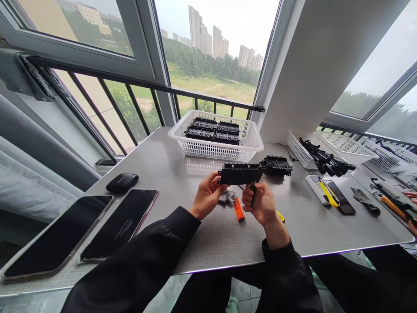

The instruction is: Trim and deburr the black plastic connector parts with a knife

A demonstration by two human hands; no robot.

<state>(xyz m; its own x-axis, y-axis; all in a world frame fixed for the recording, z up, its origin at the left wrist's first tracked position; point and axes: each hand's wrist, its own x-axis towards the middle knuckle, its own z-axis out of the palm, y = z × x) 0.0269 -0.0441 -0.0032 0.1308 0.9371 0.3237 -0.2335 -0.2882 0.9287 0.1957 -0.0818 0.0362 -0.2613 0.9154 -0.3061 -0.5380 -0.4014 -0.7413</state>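
My left hand (206,195) is closed on the left end of a black plastic part (241,174), a long piece with a scalloped upper edge, raised above the table. In my right hand (262,204) is a green lighter (253,194), upright just under the part's right end, with the thumb at its top. Whether a flame is lit cannot be made out. Below the hands, an orange lighter (239,209) lies beside a crumpled grey cloth (227,197). Behind the right hand, a stack of similar black parts (276,165) rests on the table.
A white basket (221,153) holding black parts stands at the back. To the left lie two tablets (58,234) and a black case (122,183). Rightward are a yellow cutter (329,194), a phone (341,198) and another basket (298,150). Another person's hand (413,227) shows at the right edge.
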